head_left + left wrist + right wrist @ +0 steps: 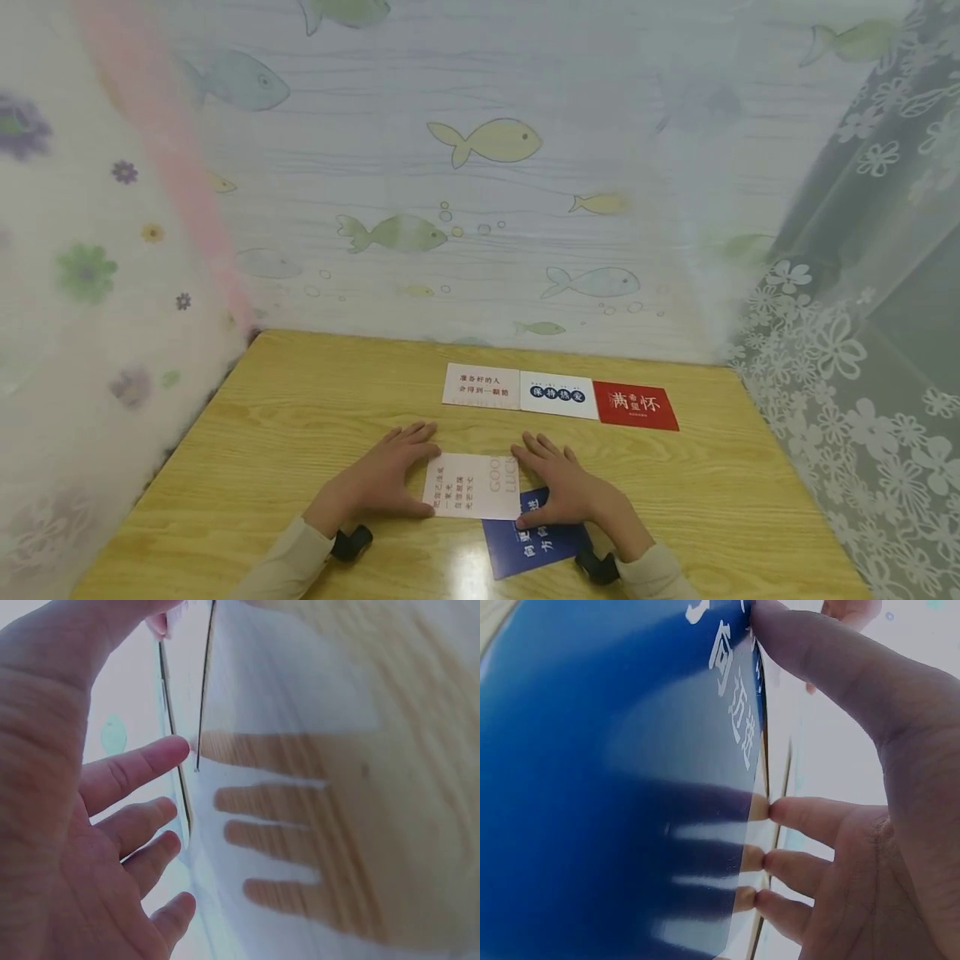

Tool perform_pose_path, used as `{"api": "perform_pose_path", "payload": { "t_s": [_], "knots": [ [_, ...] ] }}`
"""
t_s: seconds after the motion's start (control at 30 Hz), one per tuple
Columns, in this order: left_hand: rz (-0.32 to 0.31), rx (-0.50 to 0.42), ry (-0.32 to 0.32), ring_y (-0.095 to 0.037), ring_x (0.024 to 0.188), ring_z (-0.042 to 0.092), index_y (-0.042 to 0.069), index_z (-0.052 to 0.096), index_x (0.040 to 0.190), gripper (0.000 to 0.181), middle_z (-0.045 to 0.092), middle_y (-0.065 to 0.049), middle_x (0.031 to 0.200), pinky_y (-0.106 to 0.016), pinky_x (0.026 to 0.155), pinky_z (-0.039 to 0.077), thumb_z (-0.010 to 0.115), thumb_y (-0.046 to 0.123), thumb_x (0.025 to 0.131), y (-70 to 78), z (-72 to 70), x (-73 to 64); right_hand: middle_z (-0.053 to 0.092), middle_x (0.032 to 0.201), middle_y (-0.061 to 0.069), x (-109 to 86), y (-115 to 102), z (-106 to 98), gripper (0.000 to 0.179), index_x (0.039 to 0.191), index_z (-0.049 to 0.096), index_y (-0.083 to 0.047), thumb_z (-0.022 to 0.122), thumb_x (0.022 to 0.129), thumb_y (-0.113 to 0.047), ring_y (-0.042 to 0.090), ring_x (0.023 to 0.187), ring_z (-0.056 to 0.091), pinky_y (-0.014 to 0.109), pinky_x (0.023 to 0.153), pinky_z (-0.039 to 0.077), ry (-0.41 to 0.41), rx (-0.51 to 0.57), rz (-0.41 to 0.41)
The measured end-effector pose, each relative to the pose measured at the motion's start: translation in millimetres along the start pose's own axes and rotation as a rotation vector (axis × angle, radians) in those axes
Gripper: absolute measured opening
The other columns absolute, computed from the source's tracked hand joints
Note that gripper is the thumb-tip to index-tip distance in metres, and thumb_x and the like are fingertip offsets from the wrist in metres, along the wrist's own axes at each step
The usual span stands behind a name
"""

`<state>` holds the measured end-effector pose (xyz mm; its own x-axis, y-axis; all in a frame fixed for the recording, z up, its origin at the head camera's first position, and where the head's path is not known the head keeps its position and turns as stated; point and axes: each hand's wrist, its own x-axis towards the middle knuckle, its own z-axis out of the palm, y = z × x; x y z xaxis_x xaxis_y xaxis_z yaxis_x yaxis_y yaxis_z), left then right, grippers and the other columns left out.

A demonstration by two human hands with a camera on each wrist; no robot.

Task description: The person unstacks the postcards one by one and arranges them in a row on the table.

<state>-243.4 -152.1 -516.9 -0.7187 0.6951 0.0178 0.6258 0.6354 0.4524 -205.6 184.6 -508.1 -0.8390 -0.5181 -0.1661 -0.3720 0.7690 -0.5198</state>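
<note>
A pale pink card (472,487) with printed Chinese lettering and the words GOOD LUCK lies between the two hands. My left hand (386,471) is at its left edge, thumb at the lower corner and index fingertip at the upper one. On the opposite edge, my right hand (566,479) has its fingertips near the top corner and its thumb by the bottom corner. Beneath the pink card's lower right part lies a blue card (517,546) with white characters, partly covered by it and by the right hand. In the left wrist view, the left fingers (135,769) extend straight.
Farther back on the wooden table (337,375), a pink-white card (480,386), a white card with blue circles (558,395) and a red card (637,405) form a row. Fish-patterned cloth (487,208) hangs behind; a flowered lace curtain (847,433) borders the right side.
</note>
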Motion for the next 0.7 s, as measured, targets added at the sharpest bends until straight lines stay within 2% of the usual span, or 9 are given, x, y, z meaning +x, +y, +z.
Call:
{"api": "perform_pose_path", "payload": {
  "t_s": [0.27,0.43,0.7],
  "knots": [
    [0.010,-0.032,0.017,-0.038,0.154,0.024,0.007,0.060,0.128,0.077,0.033,-0.022,0.162,-0.055,0.126,0.017,0.088,0.047,0.068,-0.5,1.2,2.2,0.021,0.165,0.026,0.5,-10,-1,0.104,0.157,0.038,-0.005,0.084,0.076,-0.052,0.047,0.154,0.014,0.071,0.121,0.014,0.018,-0.008,-0.011],
    [0.023,-0.046,0.034,-0.040,0.153,0.024,0.009,0.058,0.126,0.076,0.032,-0.024,0.162,-0.055,0.126,0.018,0.088,0.045,0.067,-0.2,0.7,1.3,0.022,0.166,0.024,5.8,-14,1,0.102,0.156,0.040,-0.006,0.084,0.077,-0.053,0.045,0.155,0.014,0.069,0.122,0.014,0.022,-0.017,-0.032],
    [0.086,0.036,0.111,-0.036,0.154,0.023,0.011,0.056,0.127,0.080,0.029,-0.021,0.164,-0.050,0.127,0.019,0.087,0.051,0.065,0.5,3.1,3.9,0.024,0.166,0.023,11.5,-19,4,0.103,0.155,0.041,-0.005,0.085,0.075,-0.052,0.045,0.154,0.015,0.067,0.123,0.014,0.026,-0.065,-0.048]
  ]
}}
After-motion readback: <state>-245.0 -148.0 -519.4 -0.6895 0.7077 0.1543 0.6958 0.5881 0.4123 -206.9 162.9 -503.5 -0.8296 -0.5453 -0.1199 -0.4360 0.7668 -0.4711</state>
